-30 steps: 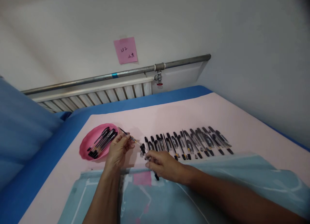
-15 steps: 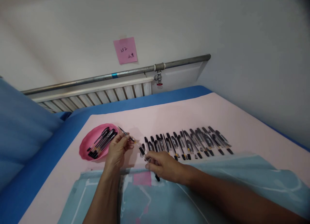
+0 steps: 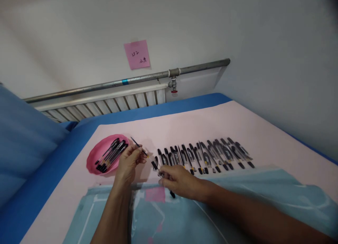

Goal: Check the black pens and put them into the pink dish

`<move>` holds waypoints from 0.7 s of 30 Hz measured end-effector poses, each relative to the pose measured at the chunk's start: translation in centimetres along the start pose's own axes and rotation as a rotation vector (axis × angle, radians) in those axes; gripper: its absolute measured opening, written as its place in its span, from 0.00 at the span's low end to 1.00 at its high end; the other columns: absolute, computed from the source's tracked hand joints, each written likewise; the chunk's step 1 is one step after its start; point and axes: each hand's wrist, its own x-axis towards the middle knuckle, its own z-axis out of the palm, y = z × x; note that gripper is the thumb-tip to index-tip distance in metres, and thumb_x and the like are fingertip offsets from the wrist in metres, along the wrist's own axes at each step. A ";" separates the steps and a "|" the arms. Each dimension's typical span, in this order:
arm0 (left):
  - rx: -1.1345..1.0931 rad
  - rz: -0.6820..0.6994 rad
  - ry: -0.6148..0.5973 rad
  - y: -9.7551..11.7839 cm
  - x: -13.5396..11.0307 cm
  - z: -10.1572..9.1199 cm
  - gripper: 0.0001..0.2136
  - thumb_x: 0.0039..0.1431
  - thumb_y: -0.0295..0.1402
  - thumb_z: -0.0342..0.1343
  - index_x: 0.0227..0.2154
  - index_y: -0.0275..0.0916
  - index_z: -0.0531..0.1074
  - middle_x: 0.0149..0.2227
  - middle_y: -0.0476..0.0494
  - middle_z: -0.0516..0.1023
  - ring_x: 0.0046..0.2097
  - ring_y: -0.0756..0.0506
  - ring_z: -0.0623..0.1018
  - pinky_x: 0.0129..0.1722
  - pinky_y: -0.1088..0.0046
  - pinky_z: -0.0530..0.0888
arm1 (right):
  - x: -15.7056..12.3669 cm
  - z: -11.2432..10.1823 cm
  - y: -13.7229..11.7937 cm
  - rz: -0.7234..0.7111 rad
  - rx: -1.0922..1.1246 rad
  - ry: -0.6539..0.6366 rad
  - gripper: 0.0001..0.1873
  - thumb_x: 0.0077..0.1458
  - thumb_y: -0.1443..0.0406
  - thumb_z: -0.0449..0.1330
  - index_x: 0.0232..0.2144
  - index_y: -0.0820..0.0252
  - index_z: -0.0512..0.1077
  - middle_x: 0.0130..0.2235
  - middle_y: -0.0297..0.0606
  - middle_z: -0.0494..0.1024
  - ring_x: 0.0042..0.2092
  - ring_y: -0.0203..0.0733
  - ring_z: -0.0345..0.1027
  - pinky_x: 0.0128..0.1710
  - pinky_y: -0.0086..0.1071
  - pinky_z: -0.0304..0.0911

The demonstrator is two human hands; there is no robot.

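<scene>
My left hand (image 3: 131,158) is closed in a pinch on a thin dark pen refill (image 3: 135,142), whose narrow end points up and to the left. My right hand (image 3: 175,179) is wrapped round a clear pen barrel with a black grip (image 3: 154,164); its black end (image 3: 172,194) sticks out below the fingers. Refill and barrel lie roughly in one line between the hands, and a clear stretch with a yellowish bit shows there. Whether the refill sits inside the barrel is too small to tell. Just beyond my right hand lie several pen parts and black caps (image 3: 190,154) in a row.
A pink bowl (image 3: 91,156) with several black pens (image 3: 112,155) stands left of my left hand. Pale pink cloth (image 3: 163,124) covers the blue-edged table. Along the wall behind run a radiator (image 3: 126,102) and a metal pipe (image 3: 100,88). Light blue fabric (image 3: 190,219) lies in front.
The refill's tip and my left fingers have shifted very slightly to the right. My right hand stays almost in place, and both hands keep their hold.
</scene>
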 end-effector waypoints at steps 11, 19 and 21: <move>0.341 -0.063 -0.370 0.3 -1.2 0.8 0.12 0.47 0.41 0.55 0.24 0.35 0.70 0.24 0.46 0.73 0.27 0.50 0.71 0.28 0.76 0.67 | 0.4 0.3 0.2 0.068 0.157 0.083 0.03 0.50 0.66 0.54 0.29 0.60 0.65 0.21 0.28 0.65 0.22 0.29 0.58 0.20 0.22 0.50; 0.668 0.079 -0.388 -1.5 -0.5 0.5 0.04 0.45 0.33 0.54 0.24 0.38 0.70 0.22 0.50 0.70 0.25 0.51 0.67 0.25 0.77 0.62 | 0.6 -0.2 0.1 0.090 0.379 0.245 0.05 0.51 0.64 0.52 0.30 0.59 0.62 0.19 0.25 0.61 0.17 0.28 0.56 0.15 0.21 0.52; 0.910 0.187 -0.463 -2.0 -0.7 0.7 0.03 0.45 0.30 0.53 0.23 0.39 0.71 0.24 0.49 0.70 0.27 0.50 0.67 0.27 0.77 0.62 | 0.5 -0.3 0.2 0.088 0.363 0.238 0.05 0.51 0.63 0.53 0.29 0.59 0.61 0.19 0.25 0.61 0.17 0.28 0.57 0.15 0.22 0.52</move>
